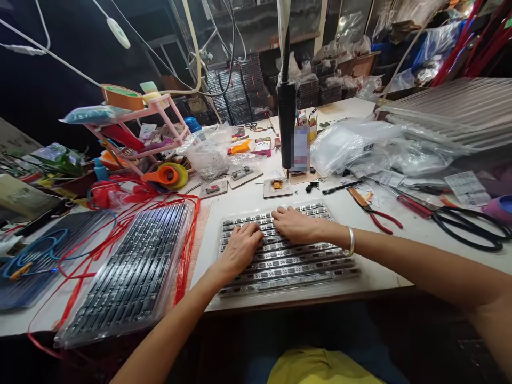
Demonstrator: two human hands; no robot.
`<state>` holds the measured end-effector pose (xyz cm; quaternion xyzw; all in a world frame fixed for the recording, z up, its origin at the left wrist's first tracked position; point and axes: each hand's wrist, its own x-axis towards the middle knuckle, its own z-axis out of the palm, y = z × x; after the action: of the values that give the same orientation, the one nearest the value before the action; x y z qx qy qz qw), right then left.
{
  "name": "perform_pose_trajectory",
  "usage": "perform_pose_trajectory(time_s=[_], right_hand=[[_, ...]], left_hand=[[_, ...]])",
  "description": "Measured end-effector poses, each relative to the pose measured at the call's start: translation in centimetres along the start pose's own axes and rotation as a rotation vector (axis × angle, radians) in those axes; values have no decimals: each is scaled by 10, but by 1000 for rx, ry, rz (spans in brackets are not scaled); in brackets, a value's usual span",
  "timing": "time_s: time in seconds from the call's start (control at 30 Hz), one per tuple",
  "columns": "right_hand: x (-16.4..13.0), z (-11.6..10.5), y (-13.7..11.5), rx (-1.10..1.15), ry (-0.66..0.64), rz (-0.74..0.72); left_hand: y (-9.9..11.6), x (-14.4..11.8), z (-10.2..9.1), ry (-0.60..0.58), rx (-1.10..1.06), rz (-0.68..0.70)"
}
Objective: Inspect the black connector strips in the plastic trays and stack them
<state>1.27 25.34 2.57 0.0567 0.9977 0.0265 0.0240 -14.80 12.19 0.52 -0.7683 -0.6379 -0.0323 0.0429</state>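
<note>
In the head view a clear plastic tray [290, 285] lies on the white table, filled with several rows of small silvery metal parts [298, 261]. My left hand [242, 244] rests over the tray's left middle, fingers bent together with the tips down among the rows. Whatever those fingers may hold is hidden beneath them. Just right and a little farther back, my right hand [295, 224] lies palm down across the upper rows, fingers reaching left and touching the parts. A bracelet circles the right wrist.
To the left, another tray [128, 272] of dark strips lies beside red plastic ribbon [186, 256]. A black powered screwdriver [286, 125] hangs beyond my hands, above a small fixture [277, 186]. At right are pliers [374, 210], large scissors [468, 221] and plastic bags [360, 144].
</note>
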Motion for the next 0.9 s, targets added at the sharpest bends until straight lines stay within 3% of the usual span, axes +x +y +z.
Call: perform_pose_trajectory(time_s=[0.2,0.33,0.5,0.63,0.73,0.9], right_hand=[[8,-2,2,8,-20,-69],[-1,10,7,30,53,-24],[-43,31,-8,47,195,135],[-85,38,-9,96,281,211],[-102,42,-2,126,253,236],[-97,47,-8,168,171,243]], left_hand=[[8,14,-4,-39,-57,-25],[13,16,-1,-38,-86,-78],[21,6,13,77,-85,-289],[19,6,17,-43,-115,-317],[18,10,15,-121,-119,-325],[23,11,14,-105,-138,-354]])
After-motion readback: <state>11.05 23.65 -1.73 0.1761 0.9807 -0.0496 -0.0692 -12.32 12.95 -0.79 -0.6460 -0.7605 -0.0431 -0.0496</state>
